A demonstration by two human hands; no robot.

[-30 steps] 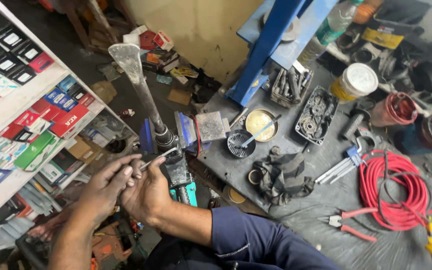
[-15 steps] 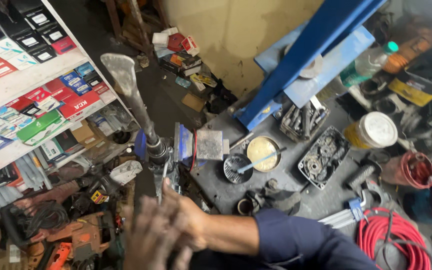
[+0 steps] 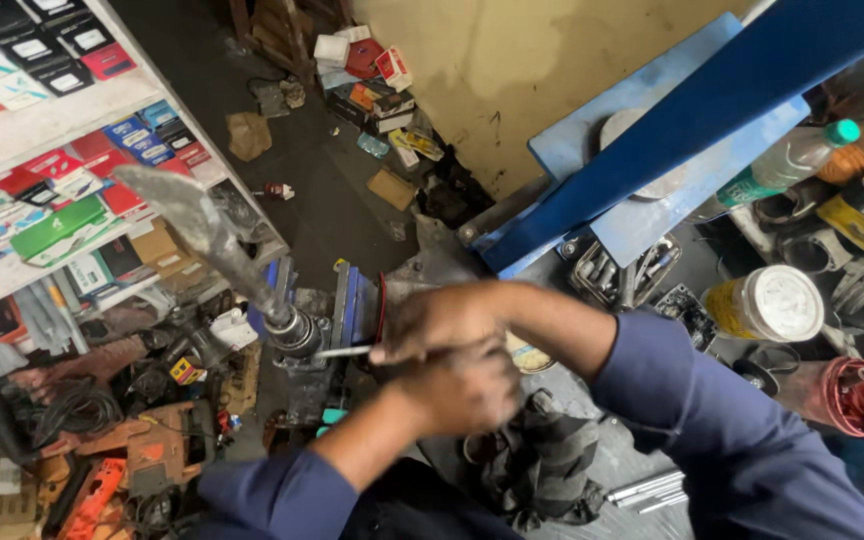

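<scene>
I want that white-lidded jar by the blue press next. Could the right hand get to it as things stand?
Probably yes, but not at once. The right hand grips a thin metal tool at the shaft in the vise, so it is busy. The jar stands uncovered on the bench, nothing visibly across the way.

A long grey metal shaft (image 3: 214, 243), broad and flattened at its upper end, rises tilted up and to the left from a ringed collar where it is clamped in a blue bench vise (image 3: 345, 303). A thin silvery tool (image 3: 345, 351) lies nearly level, its tip touching the collar's right side. Its other end disappears into the person's stacked, blurred hands.
</scene>
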